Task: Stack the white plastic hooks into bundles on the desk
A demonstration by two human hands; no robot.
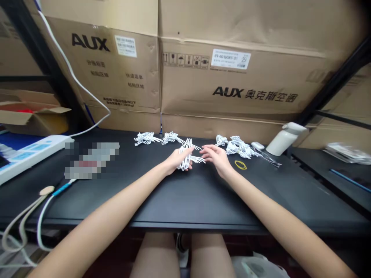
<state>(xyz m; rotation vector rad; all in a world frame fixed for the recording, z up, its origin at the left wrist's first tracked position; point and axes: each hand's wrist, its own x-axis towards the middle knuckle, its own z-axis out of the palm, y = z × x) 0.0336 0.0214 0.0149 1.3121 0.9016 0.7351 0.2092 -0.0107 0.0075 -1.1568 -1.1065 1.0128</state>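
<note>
My left hand (pixel 177 159) is closed around a bundle of white wire hooks (pixel 185 156), their curled ends upright by the thumb and their straight ends pointing right. My right hand (pixel 216 156) is at those straight ends, its fingers apart and slightly bent; whether the fingertips touch the wires is hard to tell. Behind my left hand, two more bunches of white hooks (pixel 145 138) lie near the back of the black table (pixel 185 204). Several other bunches (pixel 239 147) are piled beyond my right hand, and a yellow rubber band (pixel 240 165) lies close to its wrist.
A pale bottle (pixel 284 139) stands at the back right, with scissors (pixel 269 158) before it. To the left are a white power strip (pixel 34 154), a blurred-out flat object (pixel 91 160) and a white cable (pixel 43 224). Large cardboard boxes (pixel 232 104) wall the back.
</note>
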